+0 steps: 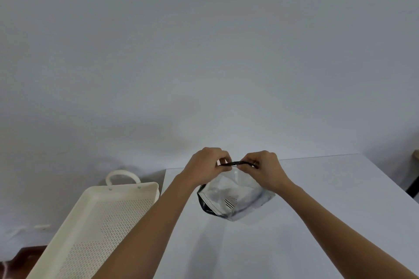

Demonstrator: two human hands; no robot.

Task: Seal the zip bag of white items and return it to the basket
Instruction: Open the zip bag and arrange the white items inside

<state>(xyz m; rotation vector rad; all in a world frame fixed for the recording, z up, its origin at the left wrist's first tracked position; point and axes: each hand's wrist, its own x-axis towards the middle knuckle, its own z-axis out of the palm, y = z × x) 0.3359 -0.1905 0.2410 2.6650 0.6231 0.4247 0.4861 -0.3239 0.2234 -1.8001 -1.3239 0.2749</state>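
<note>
A clear zip bag [233,199] with black edging and white items inside stands on the white table [317,222], its black zip strip at the top. My left hand [205,166] pinches the strip's left end and my right hand [264,169] pinches its right end, with a short stretch of the strip visible between them. I cannot tell whether the strip is pressed shut. The cream perforated basket [127,186], with a loop handle at its far end, lies left of the bag with nothing visible in it; my left forearm crosses its near right side.
The table's far edge runs just behind my hands, against a plain white wall. Its left edge lies beside the basket, which sits off to the left over a lower white surface. A dark piece of furniture [413,183] shows at the right border.
</note>
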